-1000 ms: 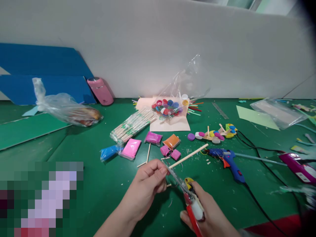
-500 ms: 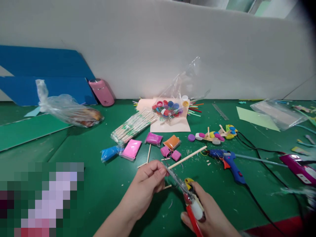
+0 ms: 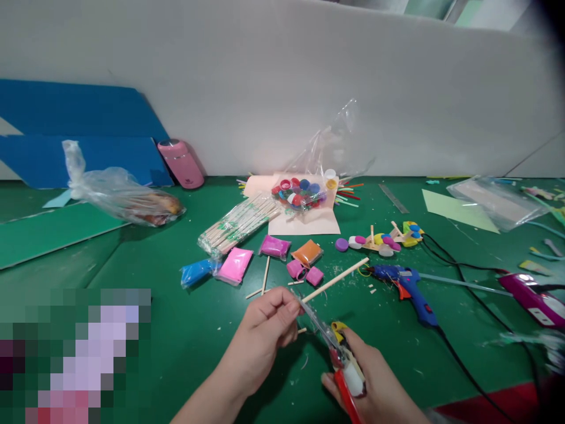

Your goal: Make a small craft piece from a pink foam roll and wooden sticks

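My left hand (image 3: 269, 324) pinches a pale wooden stick (image 3: 338, 279), which points up and to the right from my fingertips. My right hand (image 3: 366, 371) is wrapped round the red handle of a pair of scissors (image 3: 324, 331). The blades reach up and left to the stick beside my left fingertips; whether they are parted is hard to make out. Something white, black and yellow (image 3: 353, 377) also sits in my right hand, partly hidden. Just beyond my left hand lie thin wooden sticks (image 3: 265, 275) and pink blocks (image 3: 314, 276).
A blue glue gun (image 3: 412, 288) with a black cord lies to the right. Behind are clay packets (image 3: 235, 265), bagged wooden sticks (image 3: 238, 225), bagged coloured caps (image 3: 304, 187) and a row of cap-and-stick pieces (image 3: 384, 241). A pink power strip (image 3: 534, 297) is at far right.
Both hands have shifted very slightly to the right. The grip on the stick and the scissors looks the same.
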